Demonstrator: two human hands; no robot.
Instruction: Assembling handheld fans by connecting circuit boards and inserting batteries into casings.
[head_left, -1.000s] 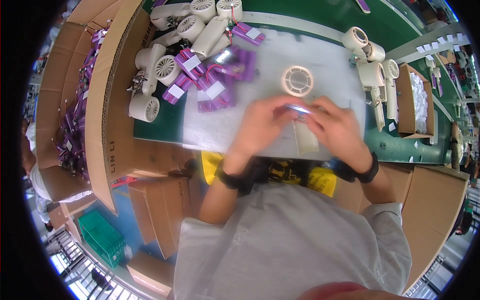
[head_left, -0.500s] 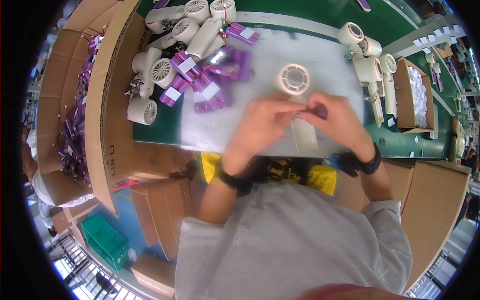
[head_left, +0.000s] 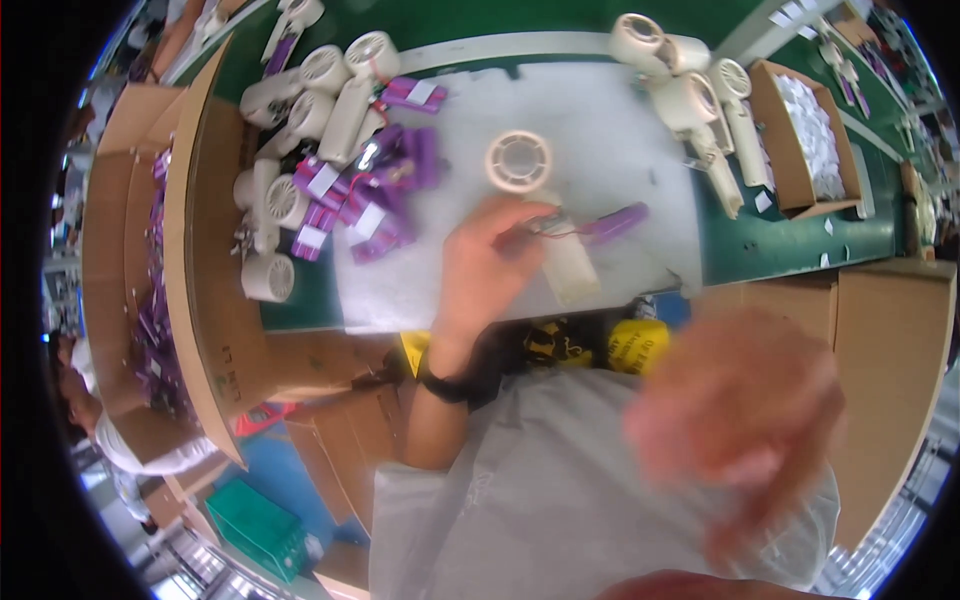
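A cream handheld fan housing (head_left: 572,268) lies on the pale mat, its round ring head (head_left: 518,162) pointing away from me. My left hand (head_left: 492,258) is closed at the housing's neck, thumb and fingers pinched next to a small part with thin red wires. Those wires lead to a purple battery pack (head_left: 617,223) lying just right of the housing. My right hand (head_left: 745,405) is raised off the table, close to my body at the right; motion smears its fingers.
Left on the bench are purple battery packs (head_left: 368,220) and cream fan housings (head_left: 322,70). More fan housings (head_left: 688,100) and a carton (head_left: 850,185) of white pieces stand at right. A tall carton (head_left: 190,270) borders the left side.
My right hand has left the fan and pulled back toward my body. The purple battery pack now shows beside the housing. My left hand stays at the neck; the whole view has shifted.
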